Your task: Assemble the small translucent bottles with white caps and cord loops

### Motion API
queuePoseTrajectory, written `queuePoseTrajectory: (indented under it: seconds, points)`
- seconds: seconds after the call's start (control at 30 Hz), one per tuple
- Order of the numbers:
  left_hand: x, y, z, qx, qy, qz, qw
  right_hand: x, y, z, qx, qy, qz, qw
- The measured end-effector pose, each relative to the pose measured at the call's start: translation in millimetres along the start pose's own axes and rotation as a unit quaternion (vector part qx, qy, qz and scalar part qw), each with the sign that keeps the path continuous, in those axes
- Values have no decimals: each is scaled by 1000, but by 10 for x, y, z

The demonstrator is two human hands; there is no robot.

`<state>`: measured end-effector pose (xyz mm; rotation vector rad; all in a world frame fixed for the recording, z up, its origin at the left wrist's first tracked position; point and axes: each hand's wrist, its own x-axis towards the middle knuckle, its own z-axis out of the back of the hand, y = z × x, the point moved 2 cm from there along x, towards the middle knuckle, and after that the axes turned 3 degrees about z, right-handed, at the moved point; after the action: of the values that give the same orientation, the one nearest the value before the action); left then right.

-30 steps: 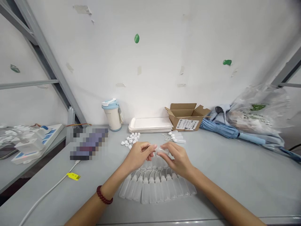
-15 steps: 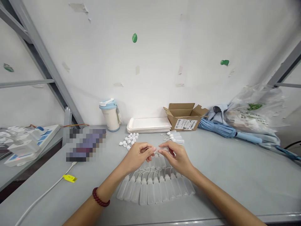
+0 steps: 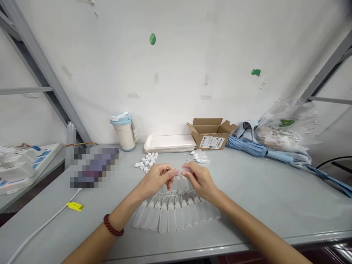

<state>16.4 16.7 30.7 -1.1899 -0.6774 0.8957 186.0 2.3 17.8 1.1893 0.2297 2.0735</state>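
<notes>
One bare left hand (image 3: 159,178), one bare right hand (image 3: 202,181), slim fingers, two slender forearms (image 3: 247,225), bare to the lower edge, one dark red bracelet (image 3: 113,226), small rounded beads, close-set, encircling the left forearm, at about seven o'clock.

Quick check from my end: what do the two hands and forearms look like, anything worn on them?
The left hand is ungloved, with a dark red bracelet of round beads above the wrist. The right hand is ungloved too, with nothing on the wrist. No sleeves show on either forearm.
</notes>
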Motion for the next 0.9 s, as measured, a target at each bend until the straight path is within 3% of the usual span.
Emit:
queuePoseTrajectory:
  seconds: [0.13,0.23,0.37,0.63,0.77,0.9]
  points:
    - [-9,12,-25,95,-62,-59,992,21,-30,-13,134,45,-170,975]
    - [0,8,-27,141,-104,-101,979,30,-64,-23,195,53,-218,955]
    - [11,-14,-19,95,-80,-73,990,35,-98,3,180,35,-213,960]
    - [-3,-15,-61,31,-45,6,998,35,-28,28,78,48,-91,992]
    - [-27,-40,-74,49,-57,-14,997,25,30,14,82,46,-81,992]
    - [-54,-54,-67,117,-70,-50,989,13,-8,-2,120,44,-131,983]
